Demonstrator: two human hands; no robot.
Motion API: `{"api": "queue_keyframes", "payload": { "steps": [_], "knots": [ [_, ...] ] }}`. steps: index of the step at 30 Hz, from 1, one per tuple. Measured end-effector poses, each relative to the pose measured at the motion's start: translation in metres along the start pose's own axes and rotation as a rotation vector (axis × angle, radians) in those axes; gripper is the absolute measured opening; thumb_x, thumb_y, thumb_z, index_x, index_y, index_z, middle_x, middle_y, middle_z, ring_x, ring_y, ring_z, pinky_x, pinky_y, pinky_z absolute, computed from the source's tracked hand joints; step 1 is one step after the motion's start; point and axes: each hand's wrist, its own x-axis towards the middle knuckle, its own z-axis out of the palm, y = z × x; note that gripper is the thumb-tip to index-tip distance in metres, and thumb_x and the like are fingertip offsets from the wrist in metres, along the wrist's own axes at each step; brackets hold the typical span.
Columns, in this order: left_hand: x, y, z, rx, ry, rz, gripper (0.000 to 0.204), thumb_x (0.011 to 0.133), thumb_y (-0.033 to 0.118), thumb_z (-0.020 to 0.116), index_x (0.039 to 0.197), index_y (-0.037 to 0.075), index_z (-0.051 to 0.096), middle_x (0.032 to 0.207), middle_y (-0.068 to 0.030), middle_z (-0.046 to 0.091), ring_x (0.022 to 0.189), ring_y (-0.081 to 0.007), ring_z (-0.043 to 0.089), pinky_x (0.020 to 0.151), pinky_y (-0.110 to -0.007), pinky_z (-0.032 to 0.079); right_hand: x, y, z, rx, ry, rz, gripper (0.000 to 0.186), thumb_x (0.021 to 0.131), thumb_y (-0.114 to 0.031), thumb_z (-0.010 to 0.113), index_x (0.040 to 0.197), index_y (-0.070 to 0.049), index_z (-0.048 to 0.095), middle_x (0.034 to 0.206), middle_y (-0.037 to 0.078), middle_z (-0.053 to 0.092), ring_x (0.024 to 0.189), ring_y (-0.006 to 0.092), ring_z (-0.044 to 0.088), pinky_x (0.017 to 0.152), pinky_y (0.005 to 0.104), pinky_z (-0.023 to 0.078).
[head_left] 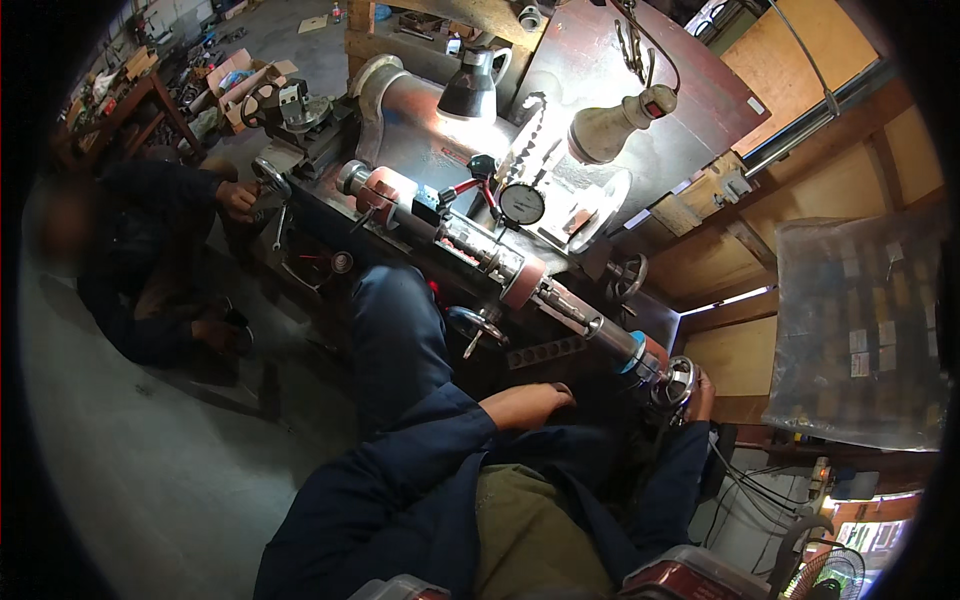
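Toward the far edge of the grey floor [180, 450], open cardboard boxes [262, 88] stand together, near a brown frame [150, 118] and a heap of mixed clutter [180, 72]. A flat cardboard piece [313, 24] lies farther off, with a small bottle [337, 13] beside it. A wooden desk [495, 30] holds metal parts, one a short grey cylinder [529, 17] at its right-hand end. Two lamps hang close by: one has a dark, shiny shade [468, 92], the other a pale shade [603, 132]. At the right end of the wooden wall [735, 355] hangs a clear plastic sheet [850, 335]; below the wall's lower edge are dark cables [742, 482] and a round fan [832, 577].
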Motion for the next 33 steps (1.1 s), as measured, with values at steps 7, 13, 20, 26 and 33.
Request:
{"api": "queue_keyframes", "payload": {
  "steps": [7, 13, 20, 26, 33],
  "knots": [
    [0.008, -0.022, 0.010, -0.023, 0.070, -0.084, 0.040, 0.079, -0.001, 0.058, 0.118, 0.006, 0.060, 0.108, -0.0134, 0.062, 0.101, -0.0316, 0.062, 0.087, -0.038, 0.049, -0.010, 0.012, 0.000, -0.288, -0.156, -0.093, 0.022, 0.090, -0.011, 0.058, 0.108, 0.000, 0.065, 0.096, 0.003, 0.067, 0.085, 0.0131, 0.062, 0.076, 0.0298, 0.050],
    [0.000, -0.004, -0.011, -0.056, 0.070, -0.092, 0.021, 0.075, 0.007, 0.067, 0.096, 0.006, 0.070, 0.091, -0.0117, 0.067, 0.090, -0.0311, 0.064, 0.079, -0.038, 0.050, -0.036, 0.051, -0.016, -0.157, -0.091, 0.003, 0.022, 0.090, -0.012, 0.058, 0.108, -0.001, 0.065, 0.095, 0.006, 0.067, 0.085, 0.0156, 0.062, 0.076, 0.0306, 0.049],
    [0.002, -0.006, -0.007, -0.067, 0.045, -0.082, 0.015, 0.080, 0.010, 0.065, 0.093, 0.007, 0.071, 0.089, -0.0132, 0.068, 0.089, -0.0317, 0.065, 0.078, -0.040, 0.050, -0.073, 0.008, -0.008, -0.471, -0.167, -0.169, 0.019, 0.089, -0.009, 0.059, 0.104, 0.002, 0.065, 0.090, 0.005, 0.066, 0.081, 0.0133, 0.057, 0.074, 0.0282, 0.045],
    [0.006, -0.005, -0.006, 0.027, 0.053, -0.114, 0.015, 0.085, 0.012, 0.059, 0.097, 0.007, 0.067, 0.091, -0.0150, 0.068, 0.090, -0.0336, 0.065, 0.078, -0.042, 0.051, -0.085, -0.002, -0.020, -0.198, -0.058, -0.013, 0.018, 0.094, -0.015, 0.058, 0.099, 0.000, 0.066, 0.083, -0.001, 0.062, 0.073, 0.0059, 0.050, 0.067, 0.0226, 0.040],
    [0.000, -0.005, -0.006, -0.002, 0.091, -0.115, 0.018, 0.089, 0.018, 0.056, 0.100, 0.009, 0.066, 0.093, -0.0146, 0.068, 0.090, -0.0352, 0.064, 0.079, -0.044, 0.049, -0.076, -0.030, -0.006, -0.139, -0.001, -0.133, 0.020, 0.097, -0.018, 0.054, 0.097, -0.002, 0.066, 0.073, -0.003, 0.058, 0.063, 0.0041, 0.046, 0.058, 0.0212, 0.035]
  ]
}}
